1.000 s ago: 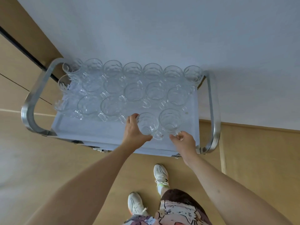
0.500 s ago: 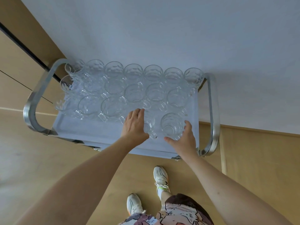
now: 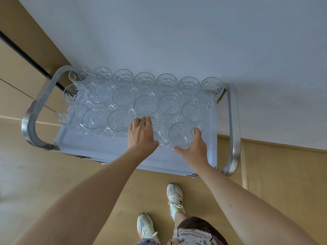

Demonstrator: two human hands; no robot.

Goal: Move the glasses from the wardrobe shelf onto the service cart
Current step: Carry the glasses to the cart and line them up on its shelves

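Setting two glasses down on the service cart [image 3: 177, 161].
My left hand [image 3: 141, 137] presses one glass [image 3: 158, 129] with straight fingers; my right hand [image 3: 193, 148] grips another [image 3: 180, 135]; next, I let go.

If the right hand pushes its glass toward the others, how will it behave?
The glass looks rigid and smooth, so it probably slides on the flat cart. It is likely fragile: neighbouring glasses stand close and could clink. The right hand cups it.
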